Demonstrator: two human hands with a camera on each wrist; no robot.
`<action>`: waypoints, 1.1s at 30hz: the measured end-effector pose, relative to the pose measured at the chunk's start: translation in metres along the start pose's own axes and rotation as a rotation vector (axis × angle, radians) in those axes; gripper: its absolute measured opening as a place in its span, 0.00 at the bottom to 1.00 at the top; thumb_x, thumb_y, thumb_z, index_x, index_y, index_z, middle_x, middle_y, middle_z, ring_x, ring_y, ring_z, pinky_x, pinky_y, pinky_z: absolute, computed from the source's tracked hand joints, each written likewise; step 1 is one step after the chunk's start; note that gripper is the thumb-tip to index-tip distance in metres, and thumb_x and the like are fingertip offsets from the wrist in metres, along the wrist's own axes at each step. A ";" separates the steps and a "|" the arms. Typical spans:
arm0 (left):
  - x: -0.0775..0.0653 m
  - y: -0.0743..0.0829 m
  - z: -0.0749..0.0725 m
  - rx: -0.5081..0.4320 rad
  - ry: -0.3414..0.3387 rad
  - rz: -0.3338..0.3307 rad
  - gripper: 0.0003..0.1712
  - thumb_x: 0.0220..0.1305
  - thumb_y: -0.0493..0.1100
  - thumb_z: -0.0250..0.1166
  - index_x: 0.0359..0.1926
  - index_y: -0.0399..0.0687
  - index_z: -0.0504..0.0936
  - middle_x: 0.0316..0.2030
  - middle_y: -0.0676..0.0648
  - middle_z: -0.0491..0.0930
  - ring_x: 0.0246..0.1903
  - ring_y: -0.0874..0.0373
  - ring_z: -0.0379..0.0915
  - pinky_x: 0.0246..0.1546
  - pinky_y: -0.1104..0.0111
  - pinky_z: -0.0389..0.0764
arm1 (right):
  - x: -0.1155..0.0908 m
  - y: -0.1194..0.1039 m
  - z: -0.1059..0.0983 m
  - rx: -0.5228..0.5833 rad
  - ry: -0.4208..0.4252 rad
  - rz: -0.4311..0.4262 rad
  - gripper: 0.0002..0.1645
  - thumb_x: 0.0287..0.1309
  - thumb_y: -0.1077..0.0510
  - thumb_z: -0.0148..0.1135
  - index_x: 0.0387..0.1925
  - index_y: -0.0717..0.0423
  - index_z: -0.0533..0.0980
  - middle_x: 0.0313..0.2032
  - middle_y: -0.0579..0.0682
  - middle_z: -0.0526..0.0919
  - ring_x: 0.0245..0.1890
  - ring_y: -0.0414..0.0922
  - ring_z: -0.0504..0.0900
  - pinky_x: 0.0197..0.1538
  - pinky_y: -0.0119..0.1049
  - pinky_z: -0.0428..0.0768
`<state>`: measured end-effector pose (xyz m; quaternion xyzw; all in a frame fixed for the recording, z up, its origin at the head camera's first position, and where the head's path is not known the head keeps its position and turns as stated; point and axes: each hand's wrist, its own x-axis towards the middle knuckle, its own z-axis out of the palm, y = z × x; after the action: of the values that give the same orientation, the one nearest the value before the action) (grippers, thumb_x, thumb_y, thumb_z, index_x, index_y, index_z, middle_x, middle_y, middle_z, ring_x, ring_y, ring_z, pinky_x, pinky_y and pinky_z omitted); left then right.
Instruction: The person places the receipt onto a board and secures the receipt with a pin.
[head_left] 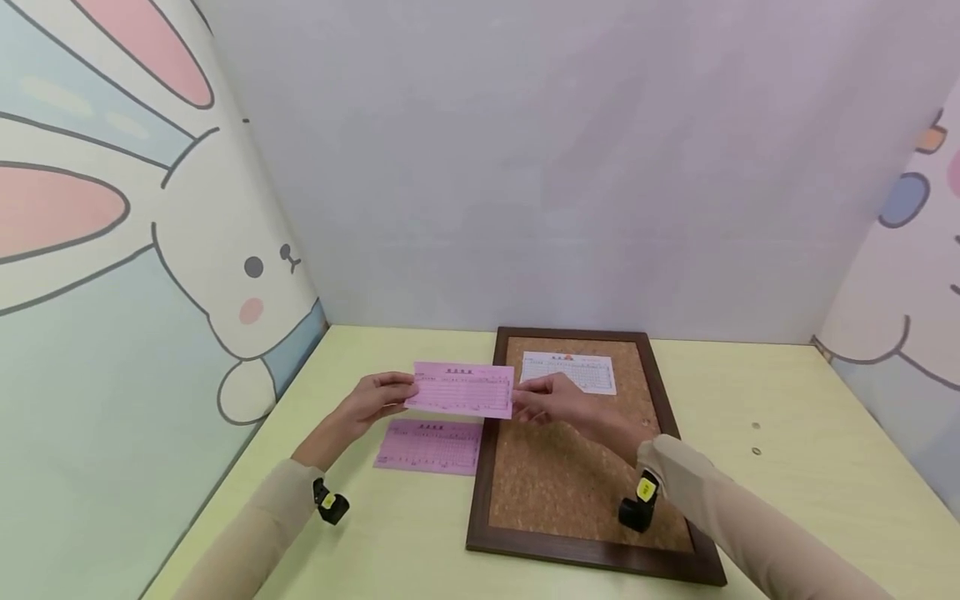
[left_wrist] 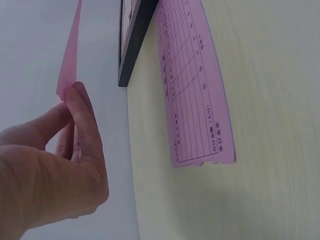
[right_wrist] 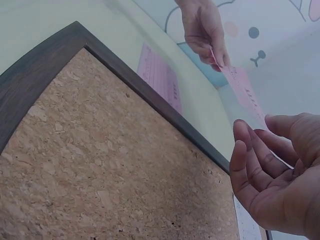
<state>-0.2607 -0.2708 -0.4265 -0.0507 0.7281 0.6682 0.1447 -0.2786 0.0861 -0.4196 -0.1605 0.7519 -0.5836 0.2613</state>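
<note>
A pink printed form [head_left: 461,390] is stretched between my two hands, raised over the table and the left edge of the corkboard. My left hand [head_left: 378,395] pinches its left end between thumb and fingers; in the left wrist view the form [left_wrist: 70,65] appears nearly edge-on. At the other end, my right hand [head_left: 551,397] pinches the form's right edge, the thumb on the near side in the right wrist view. A second pink form [head_left: 431,447] lies flat on the table below, left of the corkboard. A white printed form [head_left: 585,375] lies on the upper part of the corkboard.
The corkboard's dark wooden frame [head_left: 482,492] encloses bare cork [head_left: 570,492] in its lower part. Two small rings [head_left: 756,451] lie on the table to the right. A grey wall [head_left: 555,167] stands behind, with cartoon-printed panels [head_left: 247,333] at the sides.
</note>
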 end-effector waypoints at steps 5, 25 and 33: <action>0.000 -0.003 0.006 0.003 0.005 -0.025 0.22 0.70 0.39 0.66 0.62 0.35 0.76 0.39 0.54 0.86 0.37 0.64 0.83 0.40 0.74 0.84 | -0.001 0.002 -0.001 0.009 0.045 0.025 0.22 0.73 0.55 0.59 0.59 0.66 0.79 0.39 0.50 0.89 0.36 0.41 0.87 0.44 0.38 0.84; 0.014 -0.002 0.040 -0.005 -0.045 -0.074 0.21 0.70 0.38 0.66 0.61 0.34 0.78 0.38 0.49 0.86 0.34 0.62 0.82 0.38 0.74 0.84 | -0.016 0.012 -0.023 -0.058 0.169 0.084 0.18 0.71 0.55 0.62 0.52 0.65 0.83 0.35 0.49 0.89 0.35 0.44 0.85 0.41 0.36 0.81; 0.017 -0.005 0.056 0.025 -0.076 -0.060 0.21 0.70 0.37 0.66 0.60 0.32 0.80 0.38 0.47 0.87 0.34 0.61 0.83 0.40 0.72 0.86 | -0.028 0.020 -0.039 -0.074 0.167 0.076 0.19 0.72 0.55 0.61 0.53 0.66 0.82 0.36 0.50 0.88 0.35 0.44 0.83 0.42 0.36 0.80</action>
<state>-0.2678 -0.2139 -0.4400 -0.0455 0.7283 0.6559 0.1930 -0.2768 0.1378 -0.4263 -0.0922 0.7976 -0.5566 0.2134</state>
